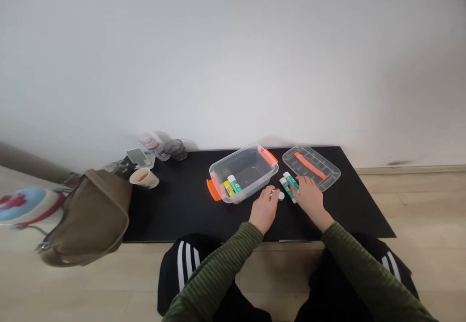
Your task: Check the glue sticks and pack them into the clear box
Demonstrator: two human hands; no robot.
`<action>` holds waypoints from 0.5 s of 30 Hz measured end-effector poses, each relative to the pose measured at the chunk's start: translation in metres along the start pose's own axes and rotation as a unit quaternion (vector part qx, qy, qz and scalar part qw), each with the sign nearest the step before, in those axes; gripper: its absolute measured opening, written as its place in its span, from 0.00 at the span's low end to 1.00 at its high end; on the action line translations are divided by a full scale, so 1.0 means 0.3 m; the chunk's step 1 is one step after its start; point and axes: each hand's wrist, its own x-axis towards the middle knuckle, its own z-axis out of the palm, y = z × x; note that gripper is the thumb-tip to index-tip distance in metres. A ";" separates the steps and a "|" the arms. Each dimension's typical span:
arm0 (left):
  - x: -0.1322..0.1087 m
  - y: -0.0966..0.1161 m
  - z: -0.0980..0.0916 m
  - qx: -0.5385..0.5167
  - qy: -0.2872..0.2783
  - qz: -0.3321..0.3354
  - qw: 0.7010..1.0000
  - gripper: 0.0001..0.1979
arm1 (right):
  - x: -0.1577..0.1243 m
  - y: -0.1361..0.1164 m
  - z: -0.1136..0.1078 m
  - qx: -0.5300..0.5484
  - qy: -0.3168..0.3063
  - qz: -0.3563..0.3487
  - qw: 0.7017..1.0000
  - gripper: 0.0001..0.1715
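My left hand [264,209] is just right of the clear plastic box, its fingers curled around a small white piece. A round white end [281,196] shows beside its fingertips; most of what it holds is hidden. My right hand [310,198] has its fingers closed on a green-and-white glue stick [290,179], whose lower end they cover. Close alongside lies a second green glue stick [287,189], near my right thumb. In the box [255,187], towards its left end, rest a yellow glue stick [229,188] and a green glue stick [235,184].
The clear lid [331,172] with an orange handle lies behind my right hand. Leftward on the black table [174,215] stand a paper cup [145,180] of drink, a dark glass [175,149], a white bottle [155,146] and a brown bag [94,210]. A wall borders the back.
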 end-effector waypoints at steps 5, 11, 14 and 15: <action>-0.062 0.028 -0.138 -0.043 0.081 0.052 0.994 0.13 | 0.013 -0.069 -0.101 0.183 0.075 -0.074 0.977 0.12; -0.049 -0.129 -0.333 -0.057 0.275 -0.082 0.956 0.13 | 0.132 -0.404 -0.252 0.211 0.047 -0.208 0.954 0.13; -0.021 -0.287 -0.363 -0.103 0.332 -0.227 0.910 0.21 | 0.228 -0.602 -0.207 0.050 -0.135 -0.216 0.966 0.12; -0.013 -0.337 -0.357 -0.136 0.324 -0.272 0.896 0.23 | 0.257 -0.659 -0.173 0.025 -0.167 -0.203 0.965 0.11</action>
